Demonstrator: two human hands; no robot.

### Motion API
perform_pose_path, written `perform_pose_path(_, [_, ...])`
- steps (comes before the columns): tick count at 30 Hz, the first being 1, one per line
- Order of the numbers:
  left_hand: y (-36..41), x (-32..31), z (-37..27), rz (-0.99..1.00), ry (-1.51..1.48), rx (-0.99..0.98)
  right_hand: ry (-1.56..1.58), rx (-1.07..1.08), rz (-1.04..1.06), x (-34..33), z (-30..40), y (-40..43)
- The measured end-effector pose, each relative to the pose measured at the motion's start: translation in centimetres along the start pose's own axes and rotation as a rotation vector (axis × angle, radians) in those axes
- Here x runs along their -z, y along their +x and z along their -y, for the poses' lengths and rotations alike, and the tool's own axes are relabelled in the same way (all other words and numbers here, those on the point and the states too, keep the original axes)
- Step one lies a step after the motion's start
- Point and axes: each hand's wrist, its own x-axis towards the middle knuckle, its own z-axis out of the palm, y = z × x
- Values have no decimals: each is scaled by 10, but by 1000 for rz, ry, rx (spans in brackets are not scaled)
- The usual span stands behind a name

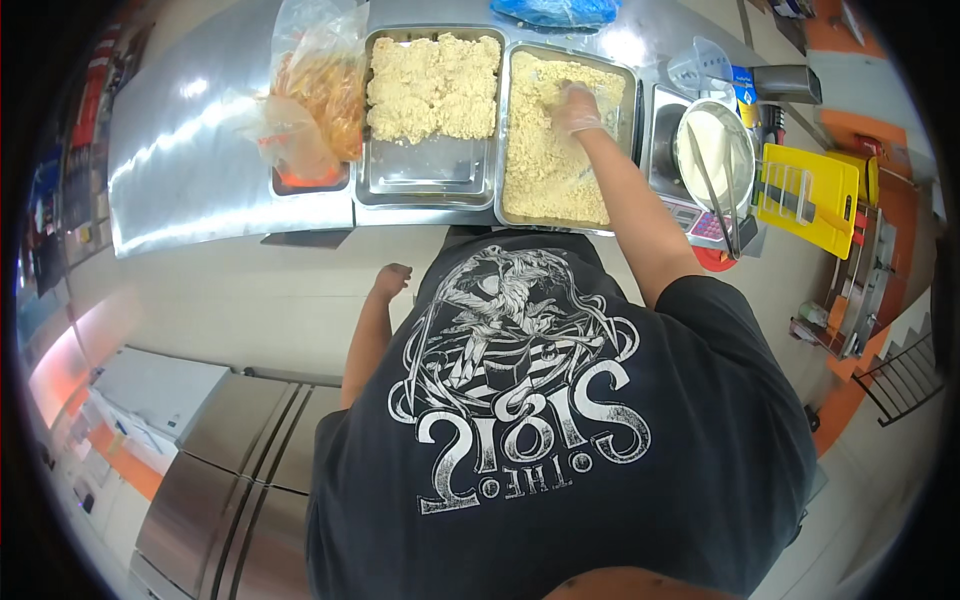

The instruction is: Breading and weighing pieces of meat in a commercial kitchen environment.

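Observation:
My right hand [577,109], in a clear plastic glove, reaches into the crumbs in the right metal tray [505,150]. Its fingers are blurred and partly hidden, so I cannot tell whether they hold anything. Pale yellow crumbs [547,172] cover most of that tray. My left hand [393,279] hangs bare beside my body, below the counter's edge, fingers loosely curled. Left of the crumb tray, a second metal tray [427,196] holds crumb-coated pieces [435,86] packed together in its upper part. A clear plastic bag [319,97] with orange-coloured food rests in a smaller tray farther left.
On the right, a steel bowl [739,135] of whitish batter sits on a digital scale [682,214] with metal tongs [712,180] across it. Beside it are a yellow cutting board [832,184] and a clear measuring jug [701,64]. A blue plastic bag [555,11] lies behind the trays.

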Motion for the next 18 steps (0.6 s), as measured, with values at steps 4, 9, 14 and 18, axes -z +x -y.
perform_pose_path(4, [9,4,-8,-41,-58,-47,342,-46,228,35,-6,-8])
perform_pose_path(9, [8,1,-16,-49,-141,-103,295,-85,192,47,-4,-24])
perform_pose_path(14, [12,-5,23,-37,-99,-42,251,76,309,46,33,-48])
perform_pose_path(18, [-7,-1,26,-47,-34,31,63,64,-7,19,33,-24])
